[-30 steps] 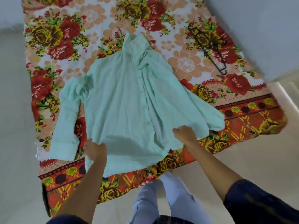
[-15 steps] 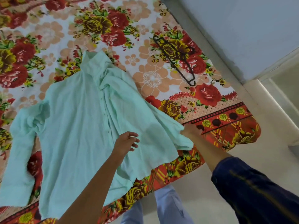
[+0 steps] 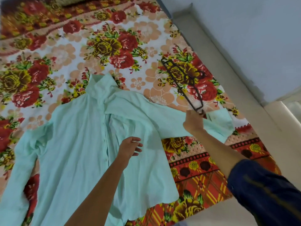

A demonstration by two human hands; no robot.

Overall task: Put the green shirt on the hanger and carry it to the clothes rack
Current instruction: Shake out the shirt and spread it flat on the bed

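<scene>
A: Where was the pale mint-green button-front cotton shirt (image 3: 81, 144)?

B: Spread flat, front up, on the red-and-yellow floral bedsheet (image 3: 65, 51), collar toward the far end, one sleeve stretched out to the right.

A: And the thin black wire hanger (image 3: 182, 82)?

B: It lay on the sheet just beyond that sleeve, near the grey wall (image 3: 244, 38).

A: The hands?

B: The left hand (image 3: 130, 146) hovered over the shirt front beside the button placket, fingers loosely spread, holding nothing. The right hand (image 3: 193, 122) reached across the sleeve to the hanger's near end; whether its fingers actually gripped the wire I couldn't tell.
</scene>
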